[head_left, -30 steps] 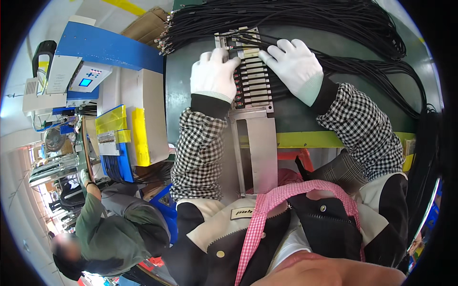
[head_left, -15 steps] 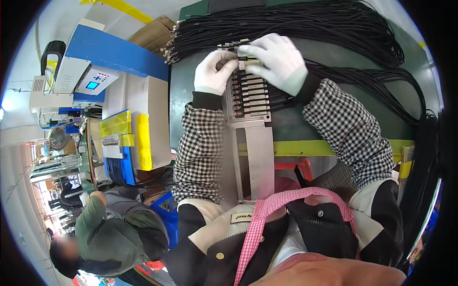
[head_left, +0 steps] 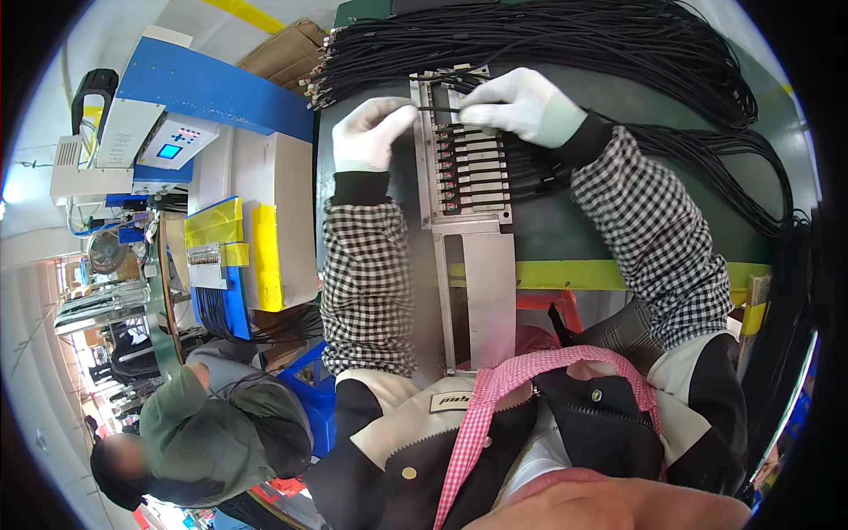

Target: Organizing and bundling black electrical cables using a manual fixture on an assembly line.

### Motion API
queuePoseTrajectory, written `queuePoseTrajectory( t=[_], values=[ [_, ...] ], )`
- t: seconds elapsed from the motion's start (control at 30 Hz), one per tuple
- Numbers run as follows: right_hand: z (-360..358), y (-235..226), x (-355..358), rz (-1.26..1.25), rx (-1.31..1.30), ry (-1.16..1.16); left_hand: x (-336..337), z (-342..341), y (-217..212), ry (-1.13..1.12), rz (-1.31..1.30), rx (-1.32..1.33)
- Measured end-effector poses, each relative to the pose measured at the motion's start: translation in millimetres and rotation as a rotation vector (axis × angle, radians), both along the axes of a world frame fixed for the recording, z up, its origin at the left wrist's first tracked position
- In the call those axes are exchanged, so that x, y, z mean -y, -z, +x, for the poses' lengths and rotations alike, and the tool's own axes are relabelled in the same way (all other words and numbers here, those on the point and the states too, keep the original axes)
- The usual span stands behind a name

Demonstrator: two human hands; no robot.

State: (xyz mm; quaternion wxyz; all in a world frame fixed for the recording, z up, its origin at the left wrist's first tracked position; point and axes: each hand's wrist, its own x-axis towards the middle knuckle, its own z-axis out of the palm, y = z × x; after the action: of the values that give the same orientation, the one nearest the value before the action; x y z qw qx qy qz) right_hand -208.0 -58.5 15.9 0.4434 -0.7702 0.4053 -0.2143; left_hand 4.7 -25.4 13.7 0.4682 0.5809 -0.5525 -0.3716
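Observation:
A short stretch of black cable [head_left: 435, 109] runs level between my two white-gloved hands. My left hand [head_left: 373, 132] pinches its left end between thumb and fingers. On the other side my right hand [head_left: 519, 108] grips the cable, its fingertips bent around it. The connector end is hidden in the left glove. Beneath and in front of the hands lies a metal fixture [head_left: 427, 190] with a row of slots. Several black cable ends with small connectors [head_left: 477, 166] sit side by side in it, their cables leading off to the right.
A thick bundle of black cables [head_left: 548, 49] lies along the back of the green table [head_left: 371, 238]; another bundle [head_left: 698, 141] curves at the right. At left stands a blue and white machine [head_left: 212, 93] with a small screen. A co-worker [head_left: 221, 433] sits at the lower left.
My left hand has drawn left, off the fixture, and the cable now shows stretched between both hands. My right hand has shifted slightly right, its fingers more closed.

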Motion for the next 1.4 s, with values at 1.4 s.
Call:
queuePoseTrajectory(
  t=[1.4],
  values=[
    [6.0, 33.9, -18.1, -1.131, -0.644, 0.228, -5.6, -17.7, 23.7, 0.164, -0.531, 1.234]
  ],
)
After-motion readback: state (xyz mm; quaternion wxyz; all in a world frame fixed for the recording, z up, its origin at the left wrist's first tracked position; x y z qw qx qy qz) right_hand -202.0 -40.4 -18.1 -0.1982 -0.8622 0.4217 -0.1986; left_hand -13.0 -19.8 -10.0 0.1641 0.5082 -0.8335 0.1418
